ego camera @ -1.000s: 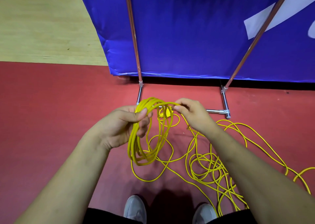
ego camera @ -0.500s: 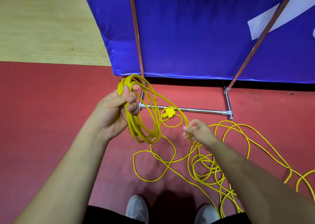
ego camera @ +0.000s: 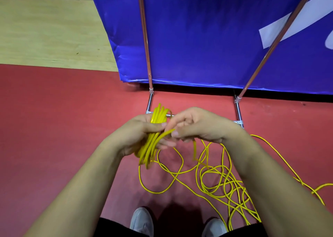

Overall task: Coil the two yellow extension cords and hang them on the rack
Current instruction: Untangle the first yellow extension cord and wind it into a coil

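My left hand point(ego camera: 142, 135) grips a bundle of several yellow cord loops point(ego camera: 153, 146), held upright in front of me. My right hand point(ego camera: 196, 125) pinches a strand of the same cord right beside the bundle, touching the left fingers. From there the cord drops to a loose yellow tangle point(ego camera: 221, 182) on the red floor at the right. The metal rack point(ego camera: 150, 99) stands just behind my hands, its two copper-coloured poles rising up and its chrome base rail partly hidden by my hands.
A blue banner point(ego camera: 198, 38) hangs behind the rack. The floor is red mat point(ego camera: 54, 128) with pale wooden boards point(ego camera: 45, 29) at the far left. My two grey shoes point(ego camera: 142, 220) show at the bottom, close to the cord on the floor.
My right hand rose from the floor tangle and brought a new loop up to the bundle. My left hand lowered the coil and moved right to meet it.
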